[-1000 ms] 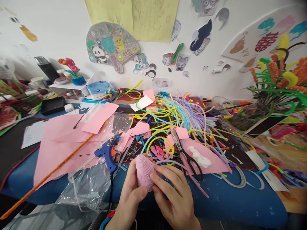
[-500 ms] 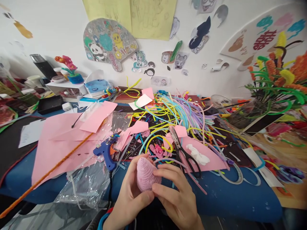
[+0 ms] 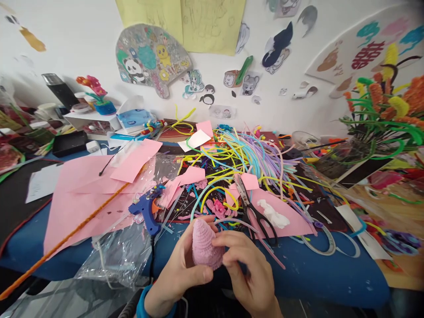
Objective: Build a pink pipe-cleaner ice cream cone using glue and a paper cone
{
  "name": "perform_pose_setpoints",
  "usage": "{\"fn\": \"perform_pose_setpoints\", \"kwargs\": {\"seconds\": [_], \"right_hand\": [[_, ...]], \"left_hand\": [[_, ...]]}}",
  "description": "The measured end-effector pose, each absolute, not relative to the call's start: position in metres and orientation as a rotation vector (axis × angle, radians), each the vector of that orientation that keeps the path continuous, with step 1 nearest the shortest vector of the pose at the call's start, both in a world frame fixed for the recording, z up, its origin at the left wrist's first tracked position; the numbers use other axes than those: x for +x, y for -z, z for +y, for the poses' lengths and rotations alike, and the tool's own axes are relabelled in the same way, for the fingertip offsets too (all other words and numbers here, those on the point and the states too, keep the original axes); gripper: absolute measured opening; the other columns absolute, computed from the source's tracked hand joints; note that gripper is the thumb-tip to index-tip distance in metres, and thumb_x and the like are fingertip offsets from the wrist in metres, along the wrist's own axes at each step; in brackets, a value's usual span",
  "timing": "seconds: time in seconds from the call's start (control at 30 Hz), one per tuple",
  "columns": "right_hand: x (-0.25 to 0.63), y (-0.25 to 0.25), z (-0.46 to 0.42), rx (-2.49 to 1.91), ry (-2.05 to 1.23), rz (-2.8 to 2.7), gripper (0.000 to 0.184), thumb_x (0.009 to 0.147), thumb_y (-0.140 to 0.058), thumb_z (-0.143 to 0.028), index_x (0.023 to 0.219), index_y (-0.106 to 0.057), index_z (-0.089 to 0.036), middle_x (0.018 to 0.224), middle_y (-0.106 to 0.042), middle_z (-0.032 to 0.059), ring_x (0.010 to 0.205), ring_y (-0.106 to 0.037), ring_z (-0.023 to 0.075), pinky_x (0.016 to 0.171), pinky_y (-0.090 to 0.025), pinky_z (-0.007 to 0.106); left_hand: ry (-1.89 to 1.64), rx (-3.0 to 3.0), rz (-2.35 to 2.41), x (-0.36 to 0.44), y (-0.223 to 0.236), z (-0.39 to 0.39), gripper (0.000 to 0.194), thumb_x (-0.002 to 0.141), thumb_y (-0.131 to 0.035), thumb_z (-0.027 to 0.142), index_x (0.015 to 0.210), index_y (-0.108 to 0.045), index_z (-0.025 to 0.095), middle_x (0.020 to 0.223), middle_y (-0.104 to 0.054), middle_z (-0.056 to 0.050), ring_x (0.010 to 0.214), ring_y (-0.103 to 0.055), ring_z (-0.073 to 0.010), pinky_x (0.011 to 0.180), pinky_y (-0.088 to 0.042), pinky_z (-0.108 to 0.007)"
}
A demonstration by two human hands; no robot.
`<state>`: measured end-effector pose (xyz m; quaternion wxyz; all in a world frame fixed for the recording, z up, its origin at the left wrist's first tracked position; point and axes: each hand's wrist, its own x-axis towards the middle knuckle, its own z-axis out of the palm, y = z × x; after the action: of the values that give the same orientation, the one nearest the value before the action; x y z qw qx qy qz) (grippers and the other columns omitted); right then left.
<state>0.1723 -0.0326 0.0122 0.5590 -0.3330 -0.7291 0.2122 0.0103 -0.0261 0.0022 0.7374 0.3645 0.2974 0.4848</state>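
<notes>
A pink cone wound from fuzzy pipe cleaner [image 3: 206,247] stands point up in my left hand [image 3: 180,265]. The fingers of that hand curl behind it, and the thumb lies along its lower front. My right hand [image 3: 250,269] has its bent fingertips on the right side of the cone, with the thumb close to the lower edge. A thin pale purple pipe cleaner [image 3: 236,222] runs from behind the cone toward the scissors [image 3: 253,212]; whether it joins the cone cannot be made out.
Beyond my hands lie pink sheets [image 3: 89,176], a blue glue gun [image 3: 145,212], clear plastic wrap [image 3: 115,256] and a large bundle of coloured pipe cleaners [image 3: 251,152]. Crumpled white tissue [image 3: 273,214] rests right of the scissors. Pipe cleaner flowers [image 3: 380,101] stand at the far right.
The cone has turned and shifted slightly right in my left hand. My right fingers have bent more and slid along its side, the thumb drawing back to the lower edge.
</notes>
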Motion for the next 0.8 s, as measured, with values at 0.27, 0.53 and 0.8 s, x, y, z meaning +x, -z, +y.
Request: {"fn": "perform_pose_setpoints", "kwargs": {"seconds": [0.27,0.53,0.8], "right_hand": [[0.183,-0.005,-0.038,-0.981,-0.594,-1.438,0.026,0.104,-0.03,-0.019,0.087,-0.05,-0.023,0.096,-0.07,0.0042,0.1,-0.066,0.0193,0.086,-0.055,0.036],[0.195,0.0,-0.032,-1.313,-0.394,-1.552,0.016,0.098,-0.052,-0.024,0.085,-0.061,-0.022,0.074,-0.065,-0.0005,0.067,-0.064,0.0145,0.061,-0.053,0.024],[0.184,-0.003,-0.042,-1.113,-0.431,-1.781,0.024,0.094,-0.06,-0.02,0.117,-0.063,-0.023,0.116,-0.069,0.0086,0.108,-0.067,0.0216,0.091,-0.06,0.035]], "left_hand": [[-1.091,0.817,0.64,0.012,-0.009,-0.024,0.066,0.061,-0.09,0.036,0.122,-0.066,0.03,0.107,-0.062,-0.003,0.095,-0.059,-0.0201,0.08,-0.049,-0.026],[-1.114,0.646,0.726,0.013,-0.005,-0.023,0.068,0.06,-0.09,0.029,0.124,-0.067,0.032,0.116,-0.066,-0.002,0.109,-0.06,-0.0225,0.09,-0.048,-0.027],[-1.106,0.605,0.694,0.017,-0.004,-0.022,0.05,0.077,-0.078,0.026,0.125,-0.068,0.033,0.128,-0.068,-0.002,0.128,-0.055,-0.0289,0.107,-0.043,-0.04]]}}
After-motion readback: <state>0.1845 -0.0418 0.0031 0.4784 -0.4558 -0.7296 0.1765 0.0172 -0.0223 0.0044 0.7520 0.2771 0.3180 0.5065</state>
